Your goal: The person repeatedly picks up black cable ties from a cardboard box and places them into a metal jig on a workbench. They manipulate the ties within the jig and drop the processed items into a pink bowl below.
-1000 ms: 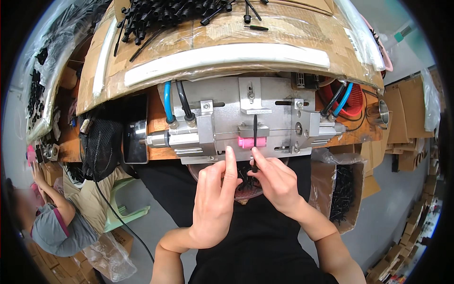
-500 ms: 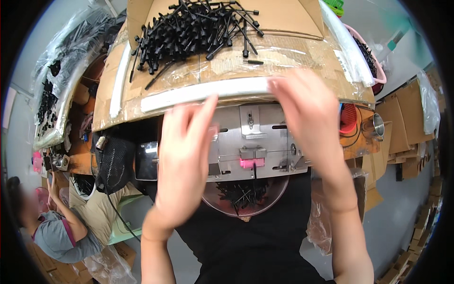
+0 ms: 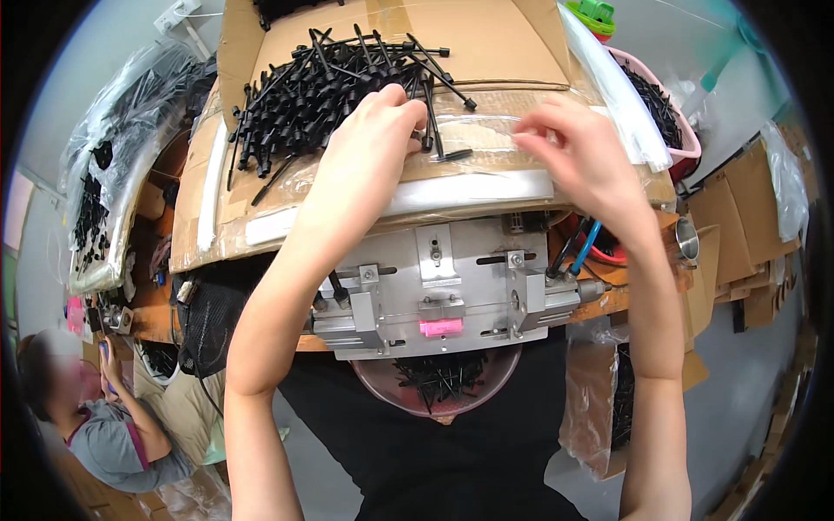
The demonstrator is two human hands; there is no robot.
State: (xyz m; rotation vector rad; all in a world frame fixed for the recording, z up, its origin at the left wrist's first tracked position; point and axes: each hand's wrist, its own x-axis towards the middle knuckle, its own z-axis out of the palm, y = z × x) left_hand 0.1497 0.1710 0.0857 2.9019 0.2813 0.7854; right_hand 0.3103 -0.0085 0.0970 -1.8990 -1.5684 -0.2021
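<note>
My left hand is over the right side of a pile of thin black wands, each with a thicker cap at one end. Its fingers are bent down among them; the fingertips are partly hidden, so what they grip cannot be made out. My right hand hovers above the cardboard to the right, fingers loosely curled and apart, with nothing visible in them. Between the hands lies a single black wand with a brush-like tip. Nearer me is a metal fixture with a pink block at its centre, holding no wand.
A white padded strip edges the cardboard. Below the fixture, a clear pinkish bowl holds more black wands. A pink basket stands back right, a metal cup at right. A co-worker sits at left.
Both hands have moved away from the fixture, the left forward onto the pile and the right out over the cardboard. The black wand at the pink block is gone. The view has shifted.
</note>
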